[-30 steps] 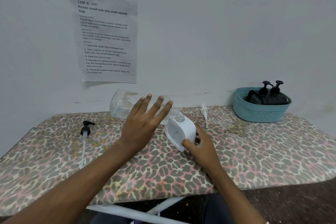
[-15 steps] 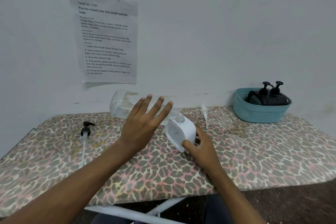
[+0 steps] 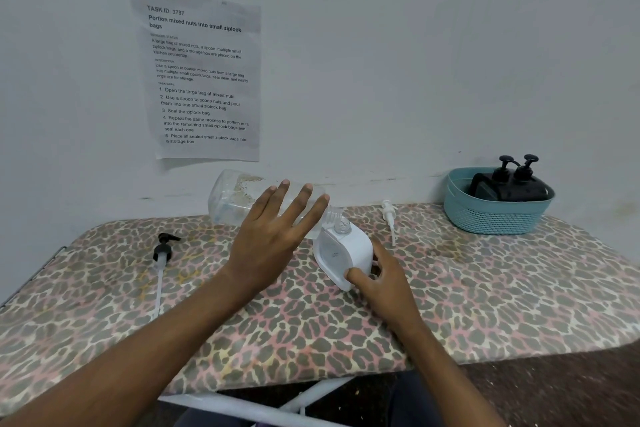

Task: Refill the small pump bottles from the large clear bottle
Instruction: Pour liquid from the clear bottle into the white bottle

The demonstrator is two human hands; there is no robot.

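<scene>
The large clear bottle (image 3: 232, 199) lies tipped almost flat in the air, its open neck pointing right over the mouth of a small white bottle (image 3: 343, 251). My left hand (image 3: 266, 236) grips the clear bottle from the near side, fingers stretched across it. The white bottle stands tilted on the table with no pump in it. My right hand (image 3: 384, 282) holds it at its lower right corner. I cannot tell whether liquid is flowing.
A black pump head (image 3: 162, 250) with a long tube lies on the leopard-print table (image 3: 485, 288) at the left. A white pump head (image 3: 388, 215) lies behind the white bottle. A teal basket (image 3: 491, 215) at the back right holds two black pump bottles (image 3: 509, 184).
</scene>
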